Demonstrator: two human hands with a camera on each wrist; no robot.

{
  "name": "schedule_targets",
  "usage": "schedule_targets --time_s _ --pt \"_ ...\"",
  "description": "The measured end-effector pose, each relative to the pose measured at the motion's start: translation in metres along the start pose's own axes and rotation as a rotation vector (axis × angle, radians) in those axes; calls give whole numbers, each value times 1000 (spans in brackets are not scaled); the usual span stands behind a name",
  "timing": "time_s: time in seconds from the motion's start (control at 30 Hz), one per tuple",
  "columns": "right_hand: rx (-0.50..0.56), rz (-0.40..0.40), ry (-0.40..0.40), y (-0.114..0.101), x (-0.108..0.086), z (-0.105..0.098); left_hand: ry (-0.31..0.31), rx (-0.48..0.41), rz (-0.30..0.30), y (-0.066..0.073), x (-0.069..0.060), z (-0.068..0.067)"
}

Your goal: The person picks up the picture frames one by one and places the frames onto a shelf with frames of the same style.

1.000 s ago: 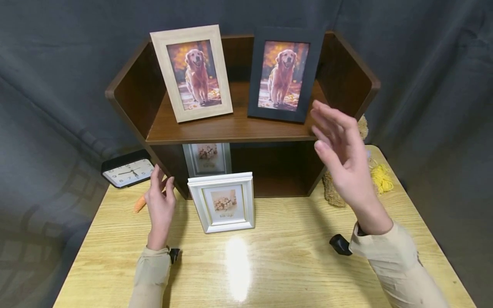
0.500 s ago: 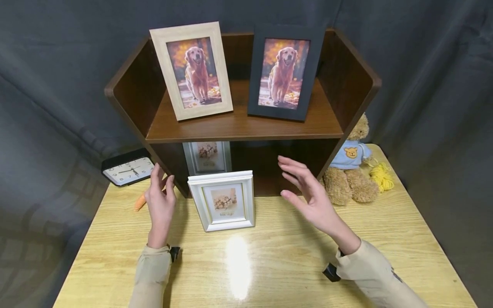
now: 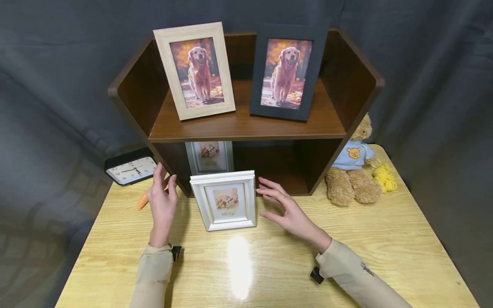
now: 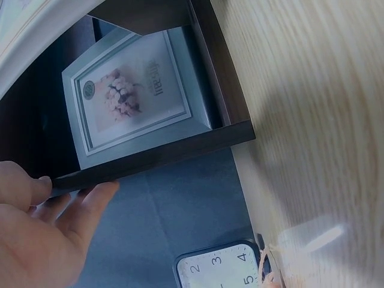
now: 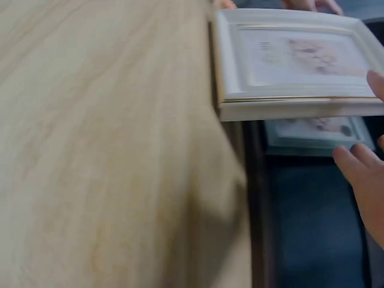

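Note:
My left hand (image 3: 163, 204) holds the front edge of the left side panel of a dark brown two-tier shelf (image 3: 246, 128). In the left wrist view the thumb lies on the inner side of that panel (image 4: 162, 157) and the fingers on the outer side. A white photo frame (image 3: 250, 201) with a flower print stands tilted back on the table before the shelf. Beside its right edge is my right hand (image 3: 290, 214), fingers loosely extended; whether they touch the frame cannot be told. Behind it, a grey-blue frame (image 3: 230, 156) stands in the lower compartment, partly hidden.
On the upper tier lean a beige frame (image 3: 171, 72) and a black frame (image 3: 256, 79), both with dog pictures. A black clock (image 3: 132, 169) and an orange object (image 3: 142, 201) lie left of the shelf. A teddy bear (image 3: 352, 171) and yellow yarn (image 3: 385, 177) are to the right.
My right hand has moved down and left, from near the black frame to the white frame's right edge. My left hand stays at the panel.

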State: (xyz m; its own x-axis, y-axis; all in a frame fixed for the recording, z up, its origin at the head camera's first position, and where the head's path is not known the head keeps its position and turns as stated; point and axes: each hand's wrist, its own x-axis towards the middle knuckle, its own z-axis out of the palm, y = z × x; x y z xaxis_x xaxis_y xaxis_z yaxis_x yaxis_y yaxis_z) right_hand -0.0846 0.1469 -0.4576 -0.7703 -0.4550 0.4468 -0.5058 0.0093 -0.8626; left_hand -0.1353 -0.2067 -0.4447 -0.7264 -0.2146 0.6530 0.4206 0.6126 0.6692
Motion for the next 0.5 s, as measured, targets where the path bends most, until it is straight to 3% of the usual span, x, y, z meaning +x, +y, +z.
schedule_targets --time_s 0.27,0.5 --pt "49 59 -42 8 4 10 0 -2 -9 1 0 1" --pt "23 91 -59 11 8 15 6 1 -9 1 0 1"
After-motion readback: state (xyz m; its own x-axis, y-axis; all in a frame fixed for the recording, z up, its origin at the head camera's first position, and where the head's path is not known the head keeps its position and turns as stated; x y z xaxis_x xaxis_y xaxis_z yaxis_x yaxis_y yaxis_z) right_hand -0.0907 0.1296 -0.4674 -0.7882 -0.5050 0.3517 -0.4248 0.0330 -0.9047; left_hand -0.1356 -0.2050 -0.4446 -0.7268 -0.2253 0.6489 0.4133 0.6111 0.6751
